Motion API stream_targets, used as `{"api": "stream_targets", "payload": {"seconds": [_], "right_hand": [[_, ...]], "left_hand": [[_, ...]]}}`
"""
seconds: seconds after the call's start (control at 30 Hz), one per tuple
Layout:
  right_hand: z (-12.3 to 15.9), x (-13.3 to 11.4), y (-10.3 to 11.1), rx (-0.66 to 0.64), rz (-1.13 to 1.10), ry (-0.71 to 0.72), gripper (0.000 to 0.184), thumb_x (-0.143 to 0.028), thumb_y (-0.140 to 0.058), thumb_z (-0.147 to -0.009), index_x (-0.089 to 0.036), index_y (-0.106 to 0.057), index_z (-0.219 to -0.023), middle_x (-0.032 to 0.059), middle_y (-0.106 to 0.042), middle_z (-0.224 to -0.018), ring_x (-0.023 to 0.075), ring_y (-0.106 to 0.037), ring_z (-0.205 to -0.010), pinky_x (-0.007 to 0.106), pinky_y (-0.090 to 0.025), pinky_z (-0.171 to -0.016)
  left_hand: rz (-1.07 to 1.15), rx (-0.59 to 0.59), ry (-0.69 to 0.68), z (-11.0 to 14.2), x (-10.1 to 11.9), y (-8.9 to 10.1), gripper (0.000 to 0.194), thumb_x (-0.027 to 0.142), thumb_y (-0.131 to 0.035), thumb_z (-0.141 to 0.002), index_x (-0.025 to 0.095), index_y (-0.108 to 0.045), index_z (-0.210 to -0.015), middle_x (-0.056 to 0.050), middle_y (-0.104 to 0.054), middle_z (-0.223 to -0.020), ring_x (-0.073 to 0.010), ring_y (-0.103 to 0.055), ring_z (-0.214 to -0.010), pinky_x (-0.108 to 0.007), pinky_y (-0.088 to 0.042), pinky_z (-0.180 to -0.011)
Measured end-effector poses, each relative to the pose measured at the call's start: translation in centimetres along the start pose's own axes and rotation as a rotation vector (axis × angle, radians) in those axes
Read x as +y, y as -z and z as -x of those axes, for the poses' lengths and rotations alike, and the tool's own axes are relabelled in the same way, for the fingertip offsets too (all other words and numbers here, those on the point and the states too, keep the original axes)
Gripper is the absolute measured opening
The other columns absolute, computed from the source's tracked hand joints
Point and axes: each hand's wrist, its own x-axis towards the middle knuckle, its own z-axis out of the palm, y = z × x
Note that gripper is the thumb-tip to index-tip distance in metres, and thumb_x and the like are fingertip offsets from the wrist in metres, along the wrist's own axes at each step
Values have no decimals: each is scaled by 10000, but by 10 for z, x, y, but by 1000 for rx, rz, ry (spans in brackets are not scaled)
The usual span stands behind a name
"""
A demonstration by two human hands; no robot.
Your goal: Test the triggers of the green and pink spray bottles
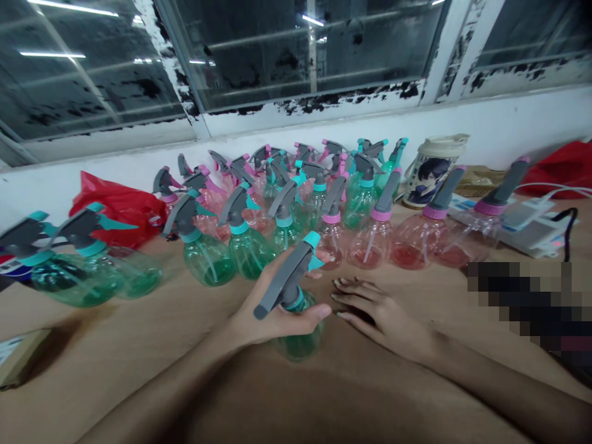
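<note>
My left hand [272, 308] is wrapped round the neck of a green spray bottle [300, 342] with a grey and turquoise trigger head. That bottle stands close in front of me on the table. My right hand [377, 311] rests on the tabletop just right of it, fingers stretched out and holding nothing. Beyond my hands runs a row of spray bottles, among them a green one [252, 256] with a turquoise collar and a pink one [370, 243] with a pink collar. Part of the held bottle is hidden by my left fingers and thumb.
Many more spray bottles crowd toward the wall. Two green bottles [74, 280] stand at the left. A red plastic bag [120, 209] lies behind them. A printed tumbler [432, 172] and a white power strip [531, 225] with cables are at the right. A cardboard box [25, 357] sits at the left edge.
</note>
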Motion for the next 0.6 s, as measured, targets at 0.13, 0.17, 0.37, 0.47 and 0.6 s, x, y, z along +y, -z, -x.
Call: {"api": "stream_targets", "payload": {"seconds": [0.13, 0.17, 0.37, 0.47, 0.6], "right_hand": [[0, 0, 0, -7, 5, -5, 325, -292, -465, -872, -241, -531, -1186, 50, -571, -1211, 200, -454, -1183, 429, -379, -989], [0, -1, 0, -3, 2, -7, 325, -289, -469, -870, -245, -532, -1186, 50, -572, -1210, 201, -457, -1180, 430, -380, -988], [0, -1, 0, 15, -20, -4, 327, -278, -479, -864, -253, -532, -1186, 43, -593, -1181, 200, -467, -1172, 431, -387, -981], [0, 0, 0, -7, -4, 0, 318, -290, -466, -871, -241, -536, -1177, 44, -580, -1199, 199, -454, -1183, 432, -373, -994], [-1, -1, 1, -27, 17, -11, 318, -289, -448, -880, -224, -534, -1179, 48, -565, -1218, 193, -439, -1196, 419, -363, -1005]], "left_hand": [[-58, -8, -80, -2, -1, 2, 573, 300, -669, -585, 199, -447, -1104, -70, -591, -972, -194, -588, -788, -321, -519, -693], [-84, 8, -82, -2, -1, 2, 572, 304, -669, -584, 196, -444, -1099, -63, -588, -948, -193, -581, -775, -324, -514, -683], [-105, 23, -37, -1, 3, 1, 207, 240, -575, -661, 208, -511, -856, -19, -582, -776, -133, -534, -554, -285, -484, -543], [-99, 28, -65, -2, 5, 1, 96, 210, -547, -687, 216, -524, -780, -18, -587, -785, -137, -550, -595, -285, -488, -581], [-63, 40, -5, -1, 3, 0, 254, 267, -571, -686, 200, -530, -928, -34, -610, -803, -147, -561, -596, -274, -484, -538]]}}
